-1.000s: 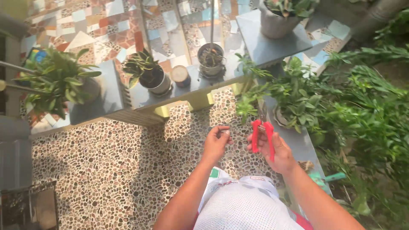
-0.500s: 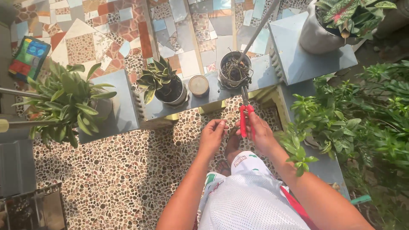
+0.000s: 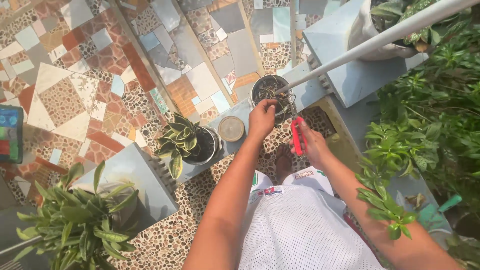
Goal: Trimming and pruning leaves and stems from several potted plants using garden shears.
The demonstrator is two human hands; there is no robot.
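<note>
Pruners (image 3: 297, 135) with red handles sit in the right hand (image 3: 311, 145), fingers wrapped snug around the grips, blades pointing up toward a small round pot (image 3: 271, 92) full of dry tangled twigs. That pot stands on a grey ledge (image 3: 235, 142) that runs along the top of a pebble-faced wall. Left hand (image 3: 262, 119) is up at the pot's near rim, fingers bunched and pinched down into the dry stuff, though I can't really tell what's between the fingertips.

Just left of the pot on the same ledge there's a little round tin (image 3: 231, 128) with a tan lid, and beside that a dark pot with a striped snake plant (image 3: 181, 141). Further down the ledge, bottom left, a bigger leafy green plant (image 3: 75, 220).

A pale pole (image 3: 380, 37) slants across from the upper right, ending at the twiggy pot. Behind it a grey pedestal (image 3: 350, 75) carries a light-coloured planter (image 3: 372, 35). Bushy green shrubs (image 3: 430, 125) fill the right side. Beyond the ledge is a patchwork mosaic floor (image 3: 100, 65).
</note>
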